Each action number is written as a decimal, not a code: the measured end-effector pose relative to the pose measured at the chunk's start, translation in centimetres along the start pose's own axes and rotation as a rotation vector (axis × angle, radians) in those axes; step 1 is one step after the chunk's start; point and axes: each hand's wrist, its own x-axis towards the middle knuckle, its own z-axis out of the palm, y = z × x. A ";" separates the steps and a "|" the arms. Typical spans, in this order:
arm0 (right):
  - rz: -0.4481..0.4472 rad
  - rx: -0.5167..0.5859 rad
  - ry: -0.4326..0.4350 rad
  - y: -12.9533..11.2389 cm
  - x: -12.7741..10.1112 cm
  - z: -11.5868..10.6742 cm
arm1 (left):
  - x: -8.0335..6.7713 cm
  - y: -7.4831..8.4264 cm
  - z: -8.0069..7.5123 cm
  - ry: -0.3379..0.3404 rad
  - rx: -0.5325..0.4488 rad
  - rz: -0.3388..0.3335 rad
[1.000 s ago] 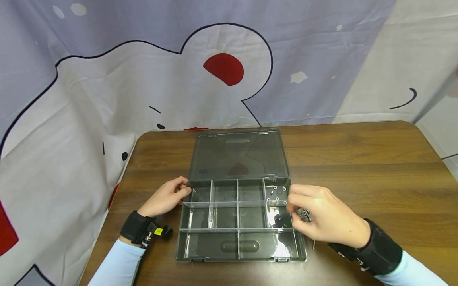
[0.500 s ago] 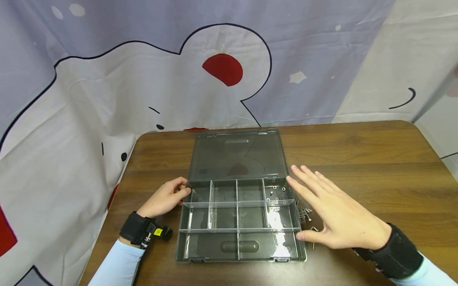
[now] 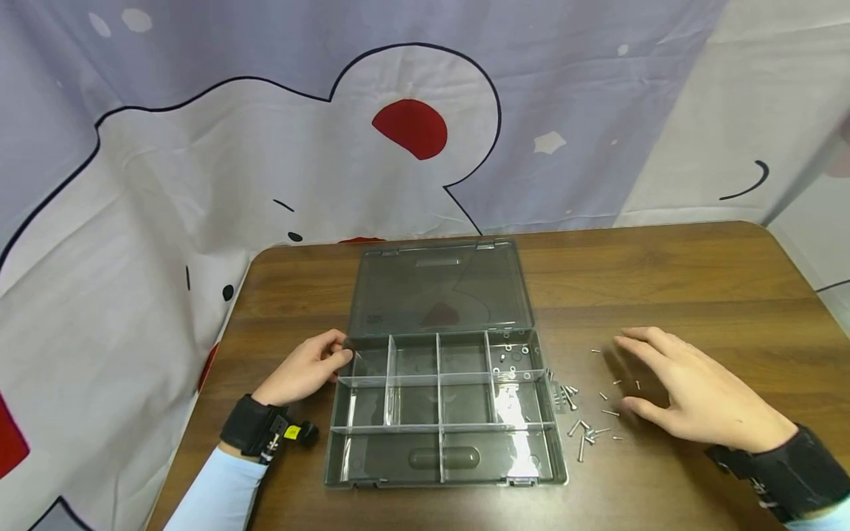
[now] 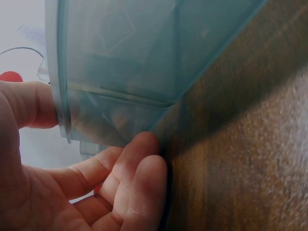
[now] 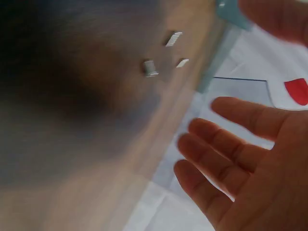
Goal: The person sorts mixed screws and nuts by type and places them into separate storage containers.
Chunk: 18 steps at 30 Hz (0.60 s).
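The person's left hand (image 3: 307, 366) gripped the far left corner of the open grey organiser box (image 3: 441, 448) in the middle of the wooden table (image 3: 664, 280), thumb curled over the rim and fingers against the outer wall. The right hand (image 3: 697, 398) hovered flat at about three o'clock from the box, fingers spread apart and holding nothing. Small screws (image 3: 584, 428) lay scattered on the table between that hand and the box's right wall, while a few tiny washers (image 3: 510, 360) sat in the far right compartment.

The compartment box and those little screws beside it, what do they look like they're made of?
Compartment box: likely smoky translucent plastic, glossy; the table grain shows through its open lid. Screws: probably bare metal, going by their silvery shine. Table: dark wood grain, possibly laminate.
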 end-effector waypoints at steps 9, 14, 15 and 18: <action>-0.011 0.000 0.091 1.3 -1.4 1.9 | 0.1 -0.1 0.0 0.003 -0.004 0.003; 0.049 0.007 0.129 0.8 -1.6 2.5 | 0.1 -0.2 0.0 0.005 0.001 0.002; 0.057 0.010 0.131 0.6 -1.5 2.6 | 0.0 -0.2 0.0 0.004 0.000 0.001; 0.090 0.011 0.123 0.2 -1.3 2.7 | 0.0 -0.2 -0.1 0.006 0.001 0.001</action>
